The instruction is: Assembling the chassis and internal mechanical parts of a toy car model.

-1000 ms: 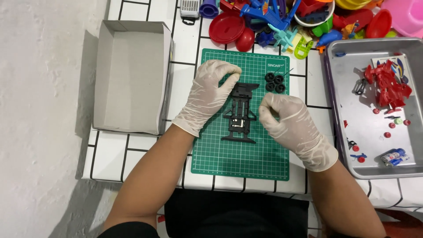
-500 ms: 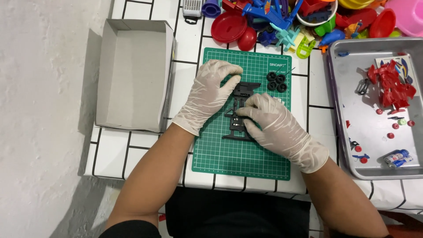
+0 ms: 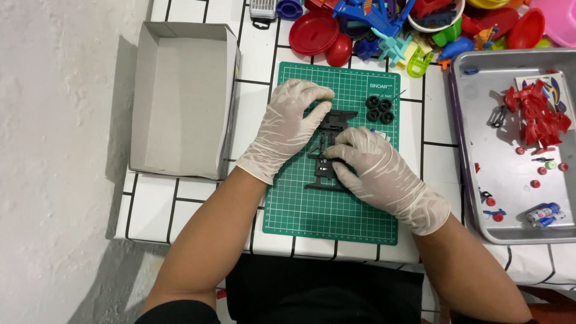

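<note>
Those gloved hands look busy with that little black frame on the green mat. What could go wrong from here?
The left hand and right hand both press on the black frame; it looks thin, so hard pressure might bend it. The small black wheels lie loose on the green mat close to the right hand, so a sweep could scatter them. The gloves may dull the grip on small parts.

Matt black plastic chassis (image 3: 327,153); brushed metal tray (image 3: 510,198); cardboard box (image 3: 180,96).
</note>
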